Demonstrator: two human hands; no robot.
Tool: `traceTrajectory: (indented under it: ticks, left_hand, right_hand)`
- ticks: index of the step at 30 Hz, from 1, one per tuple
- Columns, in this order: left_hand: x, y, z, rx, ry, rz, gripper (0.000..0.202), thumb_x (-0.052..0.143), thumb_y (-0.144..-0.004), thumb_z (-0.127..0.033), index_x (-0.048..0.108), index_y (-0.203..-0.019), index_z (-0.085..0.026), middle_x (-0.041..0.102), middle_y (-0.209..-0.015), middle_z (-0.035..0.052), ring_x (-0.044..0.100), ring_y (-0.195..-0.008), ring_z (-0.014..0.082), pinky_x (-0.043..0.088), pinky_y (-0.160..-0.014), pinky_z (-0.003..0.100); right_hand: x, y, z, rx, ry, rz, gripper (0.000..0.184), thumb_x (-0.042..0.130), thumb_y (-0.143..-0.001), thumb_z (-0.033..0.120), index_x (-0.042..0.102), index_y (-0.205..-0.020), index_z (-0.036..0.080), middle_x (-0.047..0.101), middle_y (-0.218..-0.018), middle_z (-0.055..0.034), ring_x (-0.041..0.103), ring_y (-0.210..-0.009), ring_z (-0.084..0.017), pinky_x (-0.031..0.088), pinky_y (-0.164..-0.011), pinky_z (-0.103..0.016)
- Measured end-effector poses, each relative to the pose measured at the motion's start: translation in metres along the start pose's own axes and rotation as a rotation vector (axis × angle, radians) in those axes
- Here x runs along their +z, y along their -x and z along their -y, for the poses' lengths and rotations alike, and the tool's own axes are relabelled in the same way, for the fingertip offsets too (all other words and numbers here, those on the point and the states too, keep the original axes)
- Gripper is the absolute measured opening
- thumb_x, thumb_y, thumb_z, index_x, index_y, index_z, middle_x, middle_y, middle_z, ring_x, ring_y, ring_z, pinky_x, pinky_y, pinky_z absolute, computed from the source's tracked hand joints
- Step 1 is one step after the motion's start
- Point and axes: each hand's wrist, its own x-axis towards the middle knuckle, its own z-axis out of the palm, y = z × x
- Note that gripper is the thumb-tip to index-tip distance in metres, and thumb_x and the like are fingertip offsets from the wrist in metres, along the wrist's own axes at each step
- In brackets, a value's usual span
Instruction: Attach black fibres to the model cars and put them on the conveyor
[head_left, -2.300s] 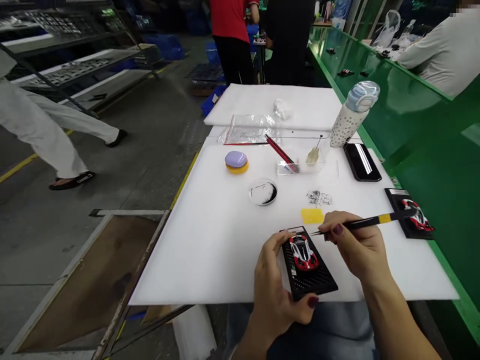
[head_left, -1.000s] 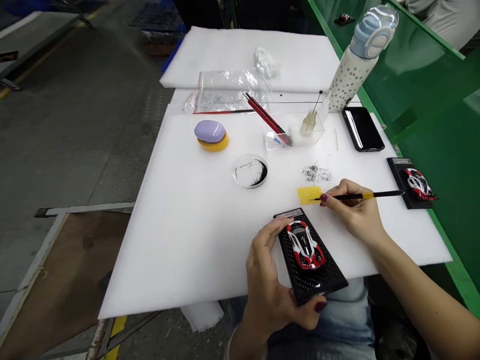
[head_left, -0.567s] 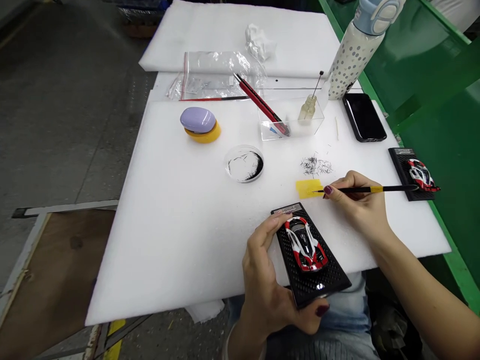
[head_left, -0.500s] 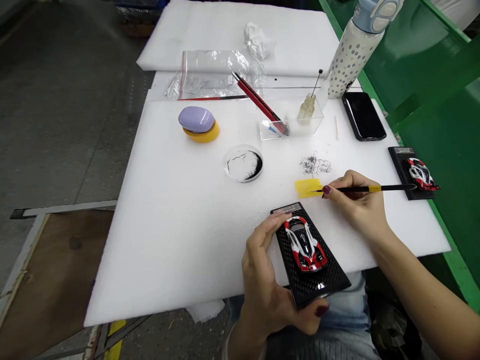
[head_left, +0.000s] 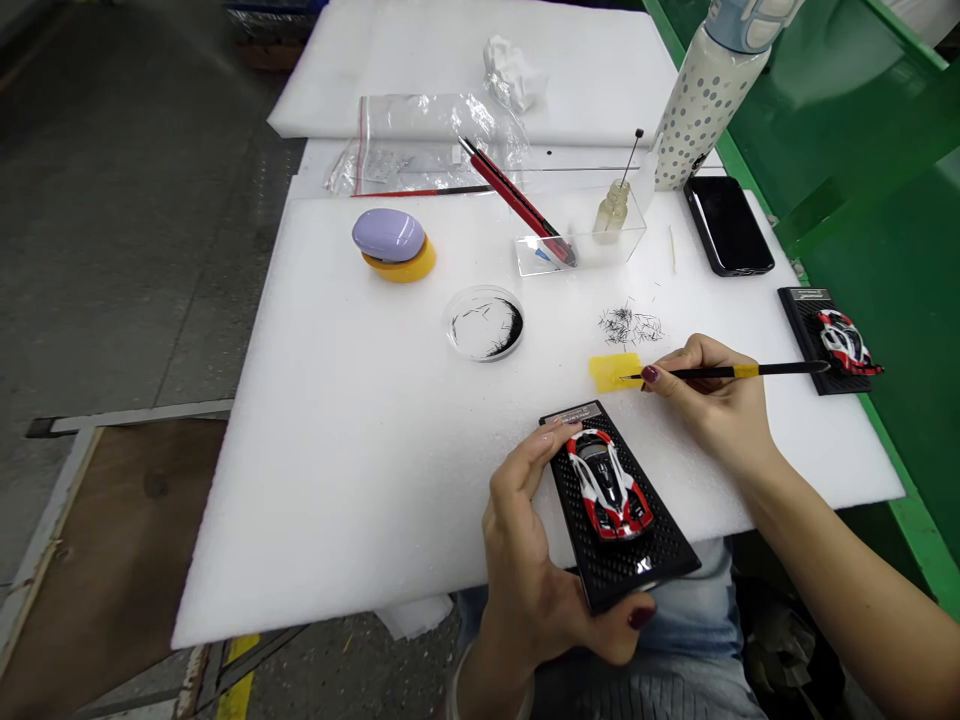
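My left hand [head_left: 536,560] grips the edges of a black textured display base [head_left: 667,550], which tilts over the table's front edge. On that base sits a red, white and black model car [head_left: 611,485]. Between the fingertips of my right hand [head_left: 712,395] is a thin black tool with a yellow band [head_left: 784,369], like a fine brush or pick. Its tip is at a yellow sticky-looking slip [head_left: 613,372]; whether they touch I cannot tell. Just beyond the slip lies a scatter of tiny black slivers [head_left: 628,325].
A round clear dish [head_left: 484,323] holds more black slivers. Behind it are a clear box [head_left: 544,258] with red tweezers [head_left: 517,200] and a small bottle [head_left: 612,208], and a purple-and-yellow case [head_left: 390,237]. Right: a phone [head_left: 729,228], a tall bottle [head_left: 709,110], another model car [head_left: 846,342].
The view has shifted very slightly. Both hands keep their grips, and the tool's tip stays at the yellow slip; nothing else visibly differs.
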Motion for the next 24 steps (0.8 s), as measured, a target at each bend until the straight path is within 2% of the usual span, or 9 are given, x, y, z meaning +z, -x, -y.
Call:
traceTrajectory:
  ticks: [4,8,15,19,24]
  left_hand:
    - [0.000,-0.001,-0.001,-0.011,0.006,0.001,0.103,0.080,-0.070,-0.073,0.039,-0.148,-0.021,0.058,-0.139,0.0128,0.056,-0.134,0.0324,0.040,-0.122,0.050]
    - [0.000,0.000,0.000,0.005,-0.044,-0.001,0.105,0.079,-0.069,-0.076,0.039,-0.149,-0.021,0.060,-0.137,0.0146,0.058,-0.132,0.0341,0.046,-0.117,0.052]
    - [0.004,0.003,0.002,-0.029,-0.126,-0.028,0.118,0.079,-0.056,-0.086,0.040,-0.147,-0.022,0.063,-0.134,0.0163,0.059,-0.131,0.0390,0.049,-0.113,0.059]
    - [0.003,0.002,0.000,-0.028,-0.117,-0.030,0.115,0.077,-0.059,-0.086,0.038,-0.148,-0.024,0.063,-0.134,0.0149,0.059,-0.133,0.0373,0.047,-0.116,0.058]
    - [0.002,0.002,-0.001,-0.053,-0.120,-0.026,0.120,0.082,-0.052,-0.084,0.039,-0.147,-0.024,0.064,-0.134,0.0155,0.060,-0.131,0.0400,0.051,-0.112,0.060]
  right_hand:
    - [-0.001,0.000,-0.001,0.004,-0.054,-0.001,0.034,0.090,-0.071,0.045,0.065,-0.065,0.024,0.069,-0.067,-0.0018,0.061,-0.063,-0.017,0.048,-0.056,-0.031]
    - [0.002,0.008,0.007,-0.009,-0.243,0.015,0.035,0.089,-0.075,0.044,0.061,-0.067,0.024,0.066,-0.065,0.0011,0.061,-0.061,-0.015,0.050,-0.058,-0.030]
    - [0.030,0.044,0.033,-0.066,-0.616,0.065,0.034,0.080,-0.085,0.031,0.051,-0.068,0.024,0.049,-0.053,0.0050,0.046,-0.050,-0.012,0.034,-0.043,-0.025]
    - [0.033,0.055,0.029,-0.080,-0.649,0.123,0.029,0.074,-0.089,0.026,0.052,-0.071,0.023,0.050,-0.057,0.0039,0.044,-0.052,-0.012,0.037,-0.048,-0.027]
    - [0.031,0.057,0.024,-0.067,-0.601,0.089,0.029,0.075,-0.089,0.028,0.052,-0.071,0.024,0.048,-0.057,0.0033,0.042,-0.054,-0.014,0.036,-0.051,-0.029]
